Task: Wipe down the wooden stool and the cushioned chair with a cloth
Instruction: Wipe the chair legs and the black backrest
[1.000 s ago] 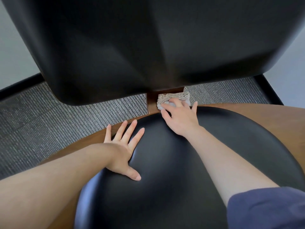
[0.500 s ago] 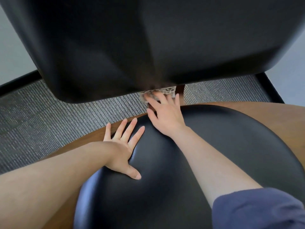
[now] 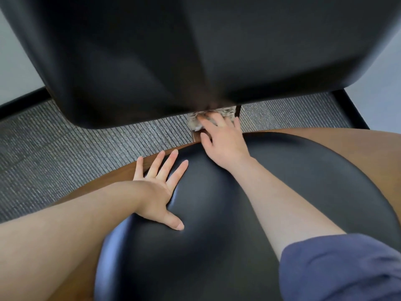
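Wooden back post (image 3: 196, 138), frame centre: right hand (image 3: 223, 144) presses cloth (image 3: 227, 111) flat-fingered; left hand (image 3: 158, 192) splayed flat on seat cushion (image 3: 303, 192). Best to wrap cloth round post and stroke downward.

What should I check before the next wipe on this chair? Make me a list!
1. Cloth under the right hand: ok, fingers press it on the wooden post.
2. Left hand steadying the chair: ok, flat on the seat cushion.
3. Cloth clear of the backrest: cannot tell, its top edge is hidden.
4. Post wiped clean: cannot tell, mostly covered.
5. Seat cushion wiped: cannot tell.
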Demonstrator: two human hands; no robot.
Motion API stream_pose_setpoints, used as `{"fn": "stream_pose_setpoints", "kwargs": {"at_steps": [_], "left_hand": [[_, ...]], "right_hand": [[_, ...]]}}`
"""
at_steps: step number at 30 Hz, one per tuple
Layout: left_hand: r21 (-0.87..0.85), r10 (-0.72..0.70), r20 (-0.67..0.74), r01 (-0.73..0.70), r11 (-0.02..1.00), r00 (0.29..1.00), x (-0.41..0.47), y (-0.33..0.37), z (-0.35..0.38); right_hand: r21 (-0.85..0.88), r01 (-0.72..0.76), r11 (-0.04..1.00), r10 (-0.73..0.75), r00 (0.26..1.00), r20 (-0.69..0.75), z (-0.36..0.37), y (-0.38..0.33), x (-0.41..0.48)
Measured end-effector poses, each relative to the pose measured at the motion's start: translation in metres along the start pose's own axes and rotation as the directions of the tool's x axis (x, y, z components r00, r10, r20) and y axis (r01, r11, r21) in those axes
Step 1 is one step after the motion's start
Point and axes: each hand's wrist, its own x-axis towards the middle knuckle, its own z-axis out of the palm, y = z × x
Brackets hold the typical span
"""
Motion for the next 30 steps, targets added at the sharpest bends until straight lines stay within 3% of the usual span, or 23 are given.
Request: {"fn": "stream_pose_setpoints", "kwargs": {"at_steps": [3,10,15,20,22,27,30], "left_hand": [[0.002,0.004,-0.005,-0.004,1.0,1.0,0.0,0.0,0.001],[0.007,0.009,-0.024,-0.009,1.0,1.0,0.001,-0.002,0.002],[0.009,0.014,-0.025,-0.013,1.0,1.0,0.002,-0.001,0.003],[-0.001,0.005,-0.034,-0.005,1.0,0.999,-0.001,-0.001,0.002],[0.001,0.007,-0.034,-0.007,1.0,0.999,-0.001,-0.001,0.002],[0.002,0.004,-0.019,-0.004,1.0,1.0,0.001,-0.001,0.002],[0.001,0.004,-0.027,-0.004,1.0,1.0,0.001,-0.001,0.002]], "right_hand": [[0.033,-0.122,0.992,0.123,0.992,-0.03,-0.004,0.019,0.0],[0.012,0.003,1.0,-0.003,0.999,0.039,0.001,-0.013,0.002],[0.057,-0.193,0.98,0.187,0.978,0.096,-0.006,0.029,-0.002],[-0.056,0.006,0.998,0.004,0.983,0.181,-0.003,-0.021,0.001],[-0.066,-0.005,0.998,0.017,0.982,0.187,-0.005,-0.013,0.001],[-0.052,-0.197,0.979,0.204,0.953,0.224,-0.011,0.023,-0.004],[-0.07,-0.045,0.997,0.061,0.966,0.251,-0.007,-0.015,-0.003]]}}
